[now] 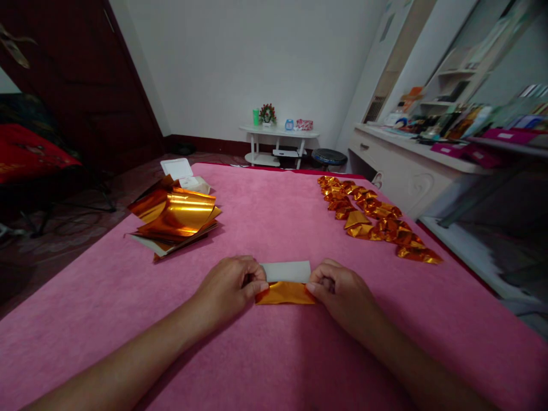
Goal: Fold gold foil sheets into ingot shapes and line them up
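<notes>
A sheet of gold foil paper (286, 293) lies near the middle of the pink cloth, partly folded. Its pale back shows as a strip along the far side, and the shiny gold face is nearer to me. My left hand (233, 285) pinches the left end of the fold between thumb and fingers. At the right end, my right hand (338, 288) grips the same paper in a like pinch. Ahead on the left is a loose stack of gold foil sheets (182, 212), curled at the top. Several folded gold foil pieces (359, 224) lie in rows on the right.
The pink cloth (265, 222) covers the whole work surface. Behind the stack stands an open white box (177, 169). Beyond the far edge are a small white table (278, 132) and a round stool (329, 157). A cluttered white desk (411, 149) runs along the right.
</notes>
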{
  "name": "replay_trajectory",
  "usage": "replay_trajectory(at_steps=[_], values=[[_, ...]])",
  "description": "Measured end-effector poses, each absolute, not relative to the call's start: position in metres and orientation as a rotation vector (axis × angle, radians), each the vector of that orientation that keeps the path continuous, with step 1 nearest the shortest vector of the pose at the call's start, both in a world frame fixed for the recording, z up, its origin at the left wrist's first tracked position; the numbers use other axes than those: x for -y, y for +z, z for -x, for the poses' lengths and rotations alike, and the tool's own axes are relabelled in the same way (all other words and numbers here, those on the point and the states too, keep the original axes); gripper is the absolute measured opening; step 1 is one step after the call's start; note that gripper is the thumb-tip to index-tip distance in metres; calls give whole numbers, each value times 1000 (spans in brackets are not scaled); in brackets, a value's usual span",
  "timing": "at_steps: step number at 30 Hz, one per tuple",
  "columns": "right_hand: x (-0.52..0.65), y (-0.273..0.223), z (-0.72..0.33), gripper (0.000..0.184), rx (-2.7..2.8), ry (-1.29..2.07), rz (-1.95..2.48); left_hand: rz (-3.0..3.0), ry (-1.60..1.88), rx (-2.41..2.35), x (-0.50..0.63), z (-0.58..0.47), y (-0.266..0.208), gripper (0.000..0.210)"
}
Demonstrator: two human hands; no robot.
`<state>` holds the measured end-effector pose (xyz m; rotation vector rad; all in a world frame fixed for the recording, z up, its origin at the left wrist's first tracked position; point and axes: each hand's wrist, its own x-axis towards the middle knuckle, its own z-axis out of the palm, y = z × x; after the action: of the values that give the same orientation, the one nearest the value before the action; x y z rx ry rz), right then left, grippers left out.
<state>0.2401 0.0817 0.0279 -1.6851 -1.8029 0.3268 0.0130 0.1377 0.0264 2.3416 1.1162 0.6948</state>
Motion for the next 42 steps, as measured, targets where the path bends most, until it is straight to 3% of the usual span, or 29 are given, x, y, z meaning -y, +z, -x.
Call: replay_trajectory(at_steps=[19, 23, 27, 32, 42], values=[[-84, 22, -238, 5, 1814, 160, 1754, -2366, 693, -1291, -136, -9, 28, 19], [-87, 25, -239, 22, 1766, 165, 1816, -2394, 770, -1332, -135, -6, 27, 28], [-94, 31, -244, 5, 1899, 259, 1733, -2409, 786, -1326, -135, -7, 25, 42], [-91, 28, -245, 5, 1921, 346, 1628, -2411, 837, -1270, -140, -6, 20, 37], [-78, 13, -233, 8, 1836, 132, 1483, -2333, 1051, -1101, -138, -6, 12, 20]])
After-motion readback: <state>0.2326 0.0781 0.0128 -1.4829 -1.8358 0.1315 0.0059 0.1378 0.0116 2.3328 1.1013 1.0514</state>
